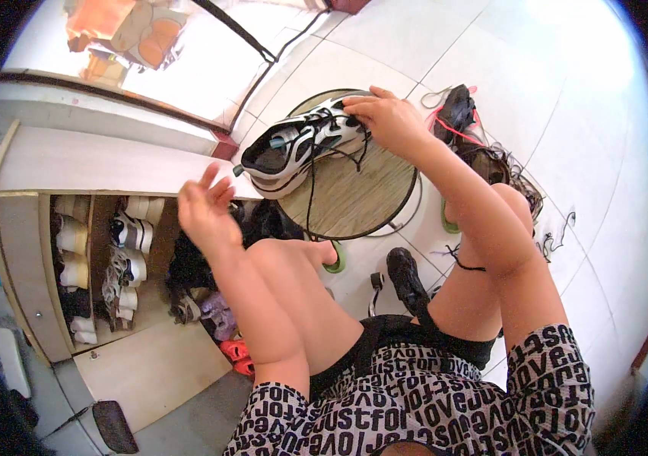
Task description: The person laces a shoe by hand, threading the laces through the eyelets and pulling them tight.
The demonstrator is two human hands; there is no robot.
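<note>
A white, grey and black sneaker lies across a round wood-grain stool top, its heel end jutting past the left rim. Loose black shoelaces trail from it over the seat. At the toe end, my right hand grips the sneaker, its fingertips over the upper; the thumb side is partly hidden. My left hand is raised just short of the heel, empty and with fingers apart. A teal heel tab points towards it.
To the left stands a shoe cabinet holding several shoes, its door panel lowered. Red clogs lie beside it. On the tiles right of the stool are a black shoe and a tangle of dark laces. Another black shoe is between my legs.
</note>
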